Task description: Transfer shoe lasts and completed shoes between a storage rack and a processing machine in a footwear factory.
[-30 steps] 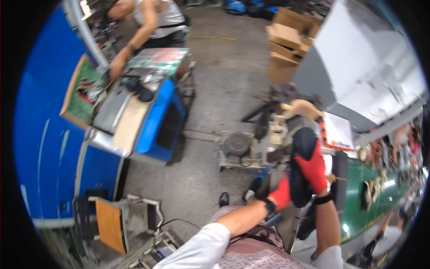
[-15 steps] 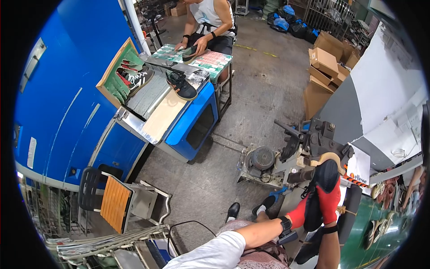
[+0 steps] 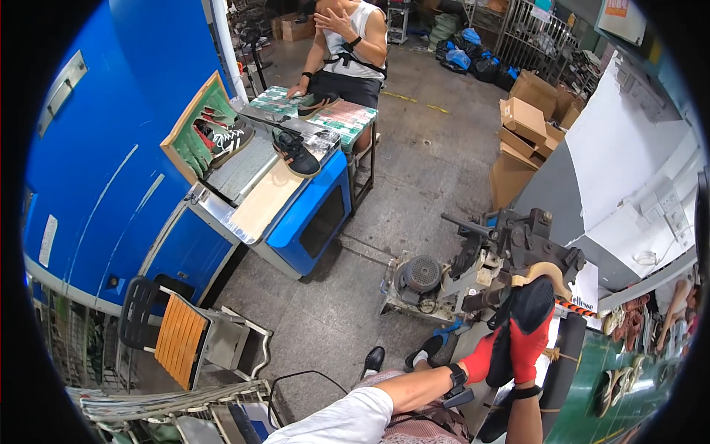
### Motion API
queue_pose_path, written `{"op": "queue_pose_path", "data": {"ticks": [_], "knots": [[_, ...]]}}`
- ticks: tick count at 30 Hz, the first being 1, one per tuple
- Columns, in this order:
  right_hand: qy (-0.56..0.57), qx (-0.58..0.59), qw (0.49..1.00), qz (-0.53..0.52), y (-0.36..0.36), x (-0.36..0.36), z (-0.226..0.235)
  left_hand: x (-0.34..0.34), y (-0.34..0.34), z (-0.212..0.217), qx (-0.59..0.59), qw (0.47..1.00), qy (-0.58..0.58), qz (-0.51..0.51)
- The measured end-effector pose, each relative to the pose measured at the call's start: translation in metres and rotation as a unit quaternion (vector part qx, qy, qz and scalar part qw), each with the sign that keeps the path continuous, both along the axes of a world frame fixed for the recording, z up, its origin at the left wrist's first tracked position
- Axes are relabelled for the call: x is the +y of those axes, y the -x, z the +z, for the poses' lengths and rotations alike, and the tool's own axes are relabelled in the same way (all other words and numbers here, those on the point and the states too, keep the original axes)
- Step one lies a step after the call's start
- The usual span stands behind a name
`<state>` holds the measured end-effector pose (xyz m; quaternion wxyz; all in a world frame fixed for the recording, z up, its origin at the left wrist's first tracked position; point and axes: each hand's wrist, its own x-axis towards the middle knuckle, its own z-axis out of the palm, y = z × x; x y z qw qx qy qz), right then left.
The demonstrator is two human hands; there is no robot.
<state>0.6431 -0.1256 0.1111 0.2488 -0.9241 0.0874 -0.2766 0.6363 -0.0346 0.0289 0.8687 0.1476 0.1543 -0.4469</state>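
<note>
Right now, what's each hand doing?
Left hand: gloved, gripping the black-and-red shoe.
Right hand: gloved, gripping the same shoe against the machine.

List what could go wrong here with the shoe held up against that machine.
The shoe is pressed at the machine by both gloved hands, left hand and right hand; fingers sit close to the working parts and might get pinched or caught.
The head is turned toward the blue conveyor, so the hands sit at the picture's edge; the shoe may slip unnoticed.
A cable on the floor near the feet could trip.
</note>
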Motion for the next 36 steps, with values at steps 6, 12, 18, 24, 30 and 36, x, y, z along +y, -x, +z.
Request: {"op": "queue_pose_path", "data": {"ticks": [6, 12, 18, 24, 30, 36], "knots": [[-0.106, 0.041, 0.987, -0.112, 0.061, 0.027, -0.005, 0.068, 0.023, 0.019, -0.181, 0.979, -0.087, -0.032], [-0.791, -0.006, 0.612, 0.022, 0.071, 0.001, -0.030, 0.181, -0.022, 0.089, -0.398, 0.856, -0.232, -0.233], [-0.857, -0.012, 0.507, 0.088, -0.019, 0.022, -0.054, 0.252, -0.022, 0.033, -0.570, 0.609, -0.413, -0.366], [-0.803, 0.054, 0.581, 0.123, 0.065, -0.024, -0.054, 0.223, -0.003, 0.008, -0.550, 0.516, -0.562, -0.340], [-0.408, -0.035, 0.895, -0.174, 0.221, -0.131, -0.035, 0.019, 0.004, 0.008, -0.600, 0.517, -0.568, -0.223], [-0.078, 0.208, 0.805, -0.549, 0.401, -0.180, -0.156, -0.153, 0.012, -0.055, -0.788, 0.257, -0.544, -0.129]]}}
